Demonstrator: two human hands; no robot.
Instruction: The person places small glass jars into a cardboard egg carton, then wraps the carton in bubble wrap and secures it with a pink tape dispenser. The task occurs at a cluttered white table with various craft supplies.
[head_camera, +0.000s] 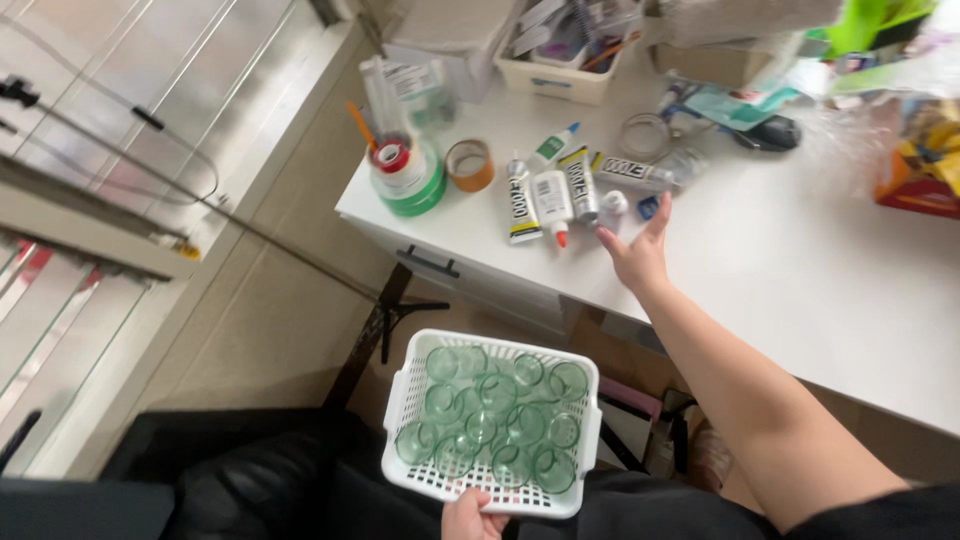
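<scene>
Gripping near rim of white basket w/ left hand, fingers curled on it, green glass rings inside. Reaching right hand, fingers spread, toward glue tubes further on white desk; prob. needing a closing pinch next.

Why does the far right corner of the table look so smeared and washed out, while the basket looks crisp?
In the head view, daylight from the windows on the left bleaches the white table; the cluttered top right corner is blurred, and straight edges bend near the frame's borders. The white basket of green glass rings stays sharp, as do the right hand and the glue tubes.
</scene>
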